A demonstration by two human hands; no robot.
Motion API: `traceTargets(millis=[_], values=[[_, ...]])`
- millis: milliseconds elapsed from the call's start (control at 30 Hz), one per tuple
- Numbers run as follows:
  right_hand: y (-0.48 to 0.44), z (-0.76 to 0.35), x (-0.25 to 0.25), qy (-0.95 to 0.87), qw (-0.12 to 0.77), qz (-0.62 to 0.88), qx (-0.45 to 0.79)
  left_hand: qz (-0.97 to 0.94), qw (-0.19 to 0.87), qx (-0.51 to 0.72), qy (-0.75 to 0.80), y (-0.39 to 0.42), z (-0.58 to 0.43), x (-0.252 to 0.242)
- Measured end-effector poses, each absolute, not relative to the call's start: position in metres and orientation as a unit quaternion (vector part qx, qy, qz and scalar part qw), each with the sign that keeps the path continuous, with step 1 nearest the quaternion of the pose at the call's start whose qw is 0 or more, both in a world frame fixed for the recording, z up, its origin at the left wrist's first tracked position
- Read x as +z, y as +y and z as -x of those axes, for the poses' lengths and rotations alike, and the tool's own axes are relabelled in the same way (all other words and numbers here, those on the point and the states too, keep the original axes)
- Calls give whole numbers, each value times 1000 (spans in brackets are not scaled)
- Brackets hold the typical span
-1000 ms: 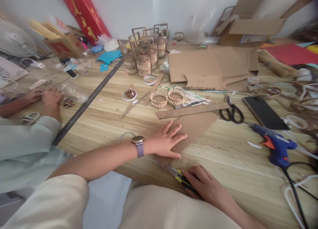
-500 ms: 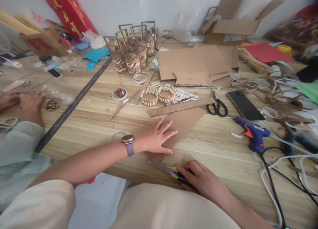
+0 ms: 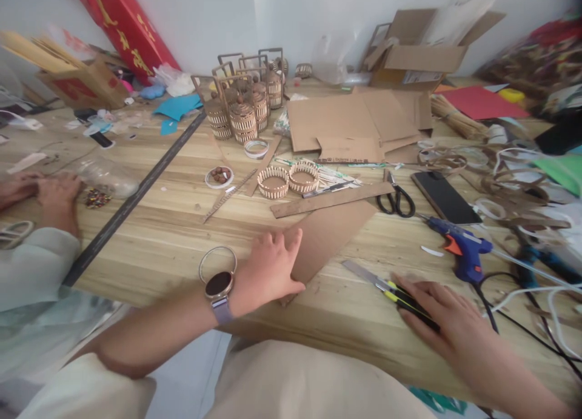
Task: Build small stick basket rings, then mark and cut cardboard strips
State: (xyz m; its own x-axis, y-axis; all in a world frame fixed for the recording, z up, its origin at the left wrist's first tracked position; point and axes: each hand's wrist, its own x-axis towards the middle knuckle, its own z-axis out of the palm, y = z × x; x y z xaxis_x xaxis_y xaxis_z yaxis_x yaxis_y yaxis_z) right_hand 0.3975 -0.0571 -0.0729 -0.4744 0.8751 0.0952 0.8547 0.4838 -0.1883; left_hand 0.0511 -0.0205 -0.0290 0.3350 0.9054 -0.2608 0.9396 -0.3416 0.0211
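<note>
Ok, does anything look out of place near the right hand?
A curved white strip looks stray, lying alone beside the blue glue gun like an offcut. The utility knife in the right hand looks undamaged.

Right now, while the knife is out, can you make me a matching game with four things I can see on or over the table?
Things:
1. knife
2. glue gun
3. round watch
4. small brown balls

Where or what colour:
A. inside a round white rim
B. has a purplish band
C. held in the right hand
D. blue, with an orange trigger

Right pairs: 1-C, 2-D, 3-B, 4-A
</note>
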Motion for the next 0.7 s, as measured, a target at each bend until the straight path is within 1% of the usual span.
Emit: traceTargets(millis=[133,267,433,567,700], values=[[-52,-375,-70,-856,99,506,24,-813,70,-69,574,-13,-45,-34],[-46,-345,-62,-875,127,466,15,-811,58,-38,581,0,-32,-42],[-41,-301,-63,-909,150,389,-25,-799,146,-21,583,3,-20,-38],[-27,-271,-67,-920,151,352,-84,-781,175,-9,599,-2,-7,-33],[-7,-261,-72,-934,131,325,-75,-740,235,-24,629,-8,5,-29]])
